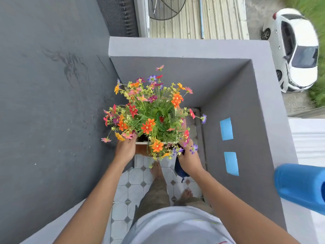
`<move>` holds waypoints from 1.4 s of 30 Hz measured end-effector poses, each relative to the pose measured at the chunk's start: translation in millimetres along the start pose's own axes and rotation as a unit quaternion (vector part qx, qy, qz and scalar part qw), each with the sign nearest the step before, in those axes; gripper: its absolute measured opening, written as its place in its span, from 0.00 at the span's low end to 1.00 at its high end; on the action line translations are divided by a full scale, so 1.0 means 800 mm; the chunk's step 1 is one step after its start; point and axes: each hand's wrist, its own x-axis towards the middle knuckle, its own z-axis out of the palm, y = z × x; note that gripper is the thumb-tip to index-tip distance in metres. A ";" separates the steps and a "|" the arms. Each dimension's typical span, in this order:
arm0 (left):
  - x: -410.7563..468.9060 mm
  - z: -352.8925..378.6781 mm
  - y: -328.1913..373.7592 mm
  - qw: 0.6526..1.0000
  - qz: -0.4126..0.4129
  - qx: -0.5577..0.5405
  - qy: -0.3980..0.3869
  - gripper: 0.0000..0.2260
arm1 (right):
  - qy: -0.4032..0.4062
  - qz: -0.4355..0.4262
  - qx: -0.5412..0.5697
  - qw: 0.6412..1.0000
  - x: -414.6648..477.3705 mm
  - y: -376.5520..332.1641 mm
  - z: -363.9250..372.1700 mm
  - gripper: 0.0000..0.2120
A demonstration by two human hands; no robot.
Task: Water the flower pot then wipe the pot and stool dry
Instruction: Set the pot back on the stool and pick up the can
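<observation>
A flower pot (142, 149), orange-brown with a white rim, carries a big bunch of mixed orange, red, pink and purple flowers (151, 113) that hides most of it. My left hand (124, 149) grips the pot's left side. My right hand (189, 158) is on the pot's right side and holds a dark blue cloth (179, 169) that hangs below it. The stool is hidden under the pot and flowers. A blue watering can (300, 188) rests on top of the wall at the right edge.
I stand barefoot in a narrow balcony corner with a white tiled floor (135, 178). Grey walls (233, 95) close it in ahead and at the right, a dark wall (49, 103) at the left. Two blue tape patches (226, 129) stick to the right wall. A white car (297, 50) is parked far below.
</observation>
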 end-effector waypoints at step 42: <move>-0.452 0.480 0.299 0.772 -0.060 -0.539 -0.332 0.17 | 0.520 -0.010 0.435 0.735 -0.367 0.330 -0.406 0.13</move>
